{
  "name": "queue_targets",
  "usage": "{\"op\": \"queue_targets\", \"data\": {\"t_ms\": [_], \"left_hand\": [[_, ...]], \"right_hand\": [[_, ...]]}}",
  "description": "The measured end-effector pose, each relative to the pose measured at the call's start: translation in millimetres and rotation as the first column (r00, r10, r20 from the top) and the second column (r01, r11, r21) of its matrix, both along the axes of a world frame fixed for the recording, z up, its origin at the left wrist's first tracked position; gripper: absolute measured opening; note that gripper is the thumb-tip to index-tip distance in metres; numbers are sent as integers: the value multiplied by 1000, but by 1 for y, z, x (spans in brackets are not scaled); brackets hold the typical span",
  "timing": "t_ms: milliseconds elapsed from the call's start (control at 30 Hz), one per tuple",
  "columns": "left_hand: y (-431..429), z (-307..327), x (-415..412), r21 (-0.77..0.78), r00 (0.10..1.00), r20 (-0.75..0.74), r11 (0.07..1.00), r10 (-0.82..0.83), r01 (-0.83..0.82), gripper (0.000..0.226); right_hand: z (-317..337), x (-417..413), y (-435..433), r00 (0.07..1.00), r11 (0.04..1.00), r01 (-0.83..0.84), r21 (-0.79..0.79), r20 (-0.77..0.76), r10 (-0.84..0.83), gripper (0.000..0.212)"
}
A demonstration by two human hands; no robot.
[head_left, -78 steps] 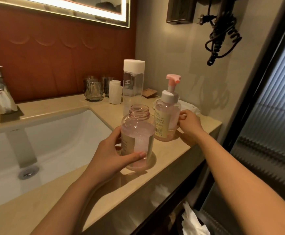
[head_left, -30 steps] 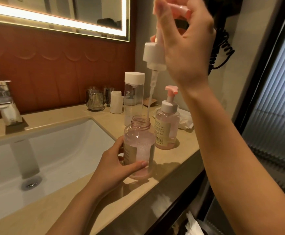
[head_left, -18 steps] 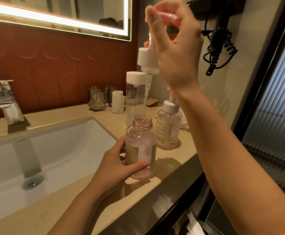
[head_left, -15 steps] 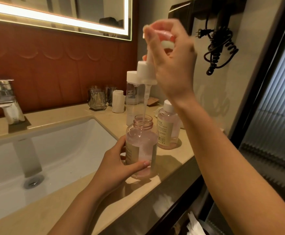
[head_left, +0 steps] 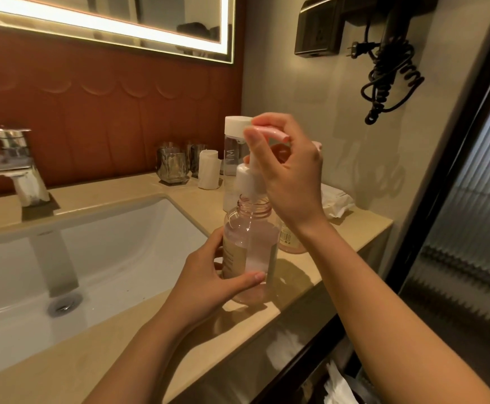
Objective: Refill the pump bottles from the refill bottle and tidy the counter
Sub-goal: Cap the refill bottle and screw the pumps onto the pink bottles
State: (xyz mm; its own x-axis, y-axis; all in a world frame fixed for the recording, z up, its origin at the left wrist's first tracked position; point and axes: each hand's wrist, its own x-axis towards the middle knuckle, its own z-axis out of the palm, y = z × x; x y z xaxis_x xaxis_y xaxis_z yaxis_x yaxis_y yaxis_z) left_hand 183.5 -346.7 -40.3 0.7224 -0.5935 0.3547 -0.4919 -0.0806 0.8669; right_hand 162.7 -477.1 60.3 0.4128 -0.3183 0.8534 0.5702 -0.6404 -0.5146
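A clear pink pump bottle (head_left: 249,246) without its top stands on the beige counter (head_left: 293,275), and my left hand (head_left: 208,282) grips its lower body. My right hand (head_left: 289,167) holds a pump head (head_left: 248,179) by its pink nozzle, the white collar just above the bottle's open neck and the tube down inside. A second pink bottle (head_left: 290,239) stands behind, mostly hidden by my right wrist. The tall clear refill bottle (head_left: 233,158) with a white cap stands further back.
A white sink basin (head_left: 77,258) with a chrome faucet (head_left: 19,167) lies to the left. Glass tumblers (head_left: 172,167), a small white roll (head_left: 208,173) and crumpled white tissue (head_left: 337,199) sit at the back. A hair dryer cord (head_left: 389,80) hangs on the wall.
My right hand went from the second bottle to holding a pump head high, then lowered it so the tube slid into the open bottle. My left hand kept its grip.
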Motion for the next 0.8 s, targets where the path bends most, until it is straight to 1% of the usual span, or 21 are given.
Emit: {"op": "queue_targets", "data": {"t_ms": [67,167,267,367,433,533,633,700,733,800], "left_hand": [[0,0,0,5,1000,-1,1000,3,-3,65],[0,0,-1,13,1000,-5,1000,3,-3,65],[0,1,-1,19,1000,-11,1000,4,-4,64],[0,1,-2,10,1000,-14,1000,1,0,63],[0,1,-2,10,1000,-14,1000,-5,5,65],[0,1,-2,18,1000,-14,1000,-9,10,67],[1,1,-2,21,1000,-10,1000,-7,7,68],[0,1,-2,20,1000,-14,1000,-8,8,67],[0,1,-2,16,1000,-18,1000,-10,10,67],[0,0,-2,12,1000,-23,1000,-7,8,66]], "right_hand": [[-1,-1,1,1000,1000,-5,13,4,5,37],[-3,-2,1,1000,1000,-6,14,8,5,41],[-6,-6,1,999,999,-32,13,16,32,36],[-17,-9,1,999,999,-33,-28,-35,32,27],[-27,-10,0,999,999,-13,-32,-30,12,28],[-32,-13,-3,998,998,-58,-28,-31,57,32],[-31,-16,-5,990,994,-106,-21,-97,103,41],[-29,-18,-7,967,984,-178,29,-179,180,49],[-26,-18,-9,943,973,-224,60,-239,232,52],[-21,-16,-14,858,943,-313,114,-391,333,56]]}}
